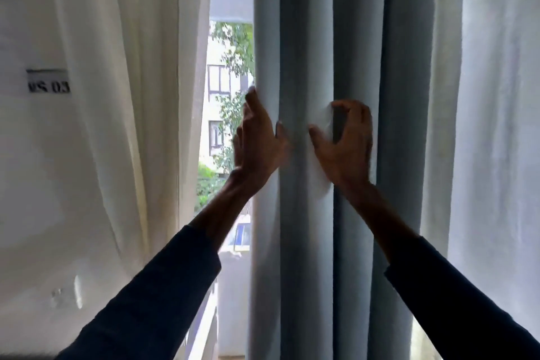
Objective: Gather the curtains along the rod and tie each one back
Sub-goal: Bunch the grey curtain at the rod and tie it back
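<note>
A thick pale blue-grey curtain (306,38) hangs in deep vertical folds down the middle of the view. My left hand (257,140) wraps around its left edge, fingers behind the fabric and thumb in front. My right hand (344,143) presses on a fold a little to the right, fingers curled into the cloth. A sheer white curtain (496,126) hangs to the right of the grey one. A cream curtain (125,96) hangs to the left, bunched against the wall. The rod is out of view.
Between the cream and grey curtains a narrow gap shows the window (228,96), with trees and a building outside. A white wall (29,155) with a small label (48,82) lies at the left. A white ledge (204,330) runs below the gap.
</note>
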{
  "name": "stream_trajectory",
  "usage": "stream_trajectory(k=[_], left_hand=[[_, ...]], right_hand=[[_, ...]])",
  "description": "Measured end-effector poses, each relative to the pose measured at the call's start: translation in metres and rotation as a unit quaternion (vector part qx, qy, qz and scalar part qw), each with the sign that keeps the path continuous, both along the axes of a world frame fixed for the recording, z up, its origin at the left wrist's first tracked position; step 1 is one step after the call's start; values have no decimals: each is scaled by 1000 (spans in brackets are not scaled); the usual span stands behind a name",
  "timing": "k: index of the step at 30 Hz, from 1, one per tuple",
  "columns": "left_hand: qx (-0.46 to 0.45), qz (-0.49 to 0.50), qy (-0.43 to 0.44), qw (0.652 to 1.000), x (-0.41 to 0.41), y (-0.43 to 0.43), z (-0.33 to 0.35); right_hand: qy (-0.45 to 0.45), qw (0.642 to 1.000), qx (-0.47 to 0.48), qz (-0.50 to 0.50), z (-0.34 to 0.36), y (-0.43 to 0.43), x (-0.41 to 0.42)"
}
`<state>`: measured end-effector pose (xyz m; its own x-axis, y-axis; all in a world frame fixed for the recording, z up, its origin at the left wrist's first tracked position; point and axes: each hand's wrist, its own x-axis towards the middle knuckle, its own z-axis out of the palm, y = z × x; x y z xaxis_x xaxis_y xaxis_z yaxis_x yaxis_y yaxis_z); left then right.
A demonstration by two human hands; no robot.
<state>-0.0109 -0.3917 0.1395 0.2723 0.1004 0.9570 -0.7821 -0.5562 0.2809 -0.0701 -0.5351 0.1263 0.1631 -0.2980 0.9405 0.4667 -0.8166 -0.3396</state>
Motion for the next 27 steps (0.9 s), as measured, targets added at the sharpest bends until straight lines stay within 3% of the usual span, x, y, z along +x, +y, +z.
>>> stream_trajectory(k=[8, 21, 27], left_hand=[[8, 42, -64, 997, 13, 19, 93], [23, 17, -113, 993, 42, 38, 180], [14, 4, -82, 996, 58, 49, 197]], right_hand=[[63, 998, -12, -12, 76, 11, 32], [-11, 997, -24, -75, 202, 25, 44], [8, 992, -39, -117, 227, 21, 45]])
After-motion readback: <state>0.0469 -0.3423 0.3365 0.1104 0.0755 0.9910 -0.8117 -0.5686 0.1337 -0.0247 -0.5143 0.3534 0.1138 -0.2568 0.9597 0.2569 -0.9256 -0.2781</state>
